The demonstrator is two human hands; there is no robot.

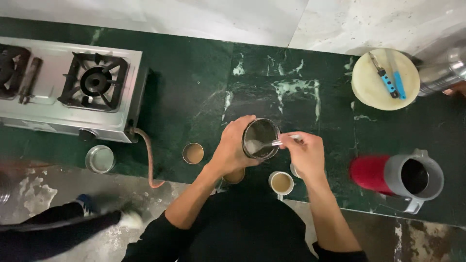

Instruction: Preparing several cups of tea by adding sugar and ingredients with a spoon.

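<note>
Centre frame: our left hand (232,148) clasps a steel jar (261,139); our right hand (306,153) pinches a spoon (272,143) inside it. We judge the jar rigid, smooth, possibly slippery; grip its wall.

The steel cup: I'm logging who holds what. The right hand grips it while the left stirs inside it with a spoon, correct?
Hands are swapped. In the head view, the left hand grips the steel cup while the right hand stirs inside it with the spoon.

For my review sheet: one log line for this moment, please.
left hand: grips jar | right hand: spoon inside jar | cup: below jar
</note>
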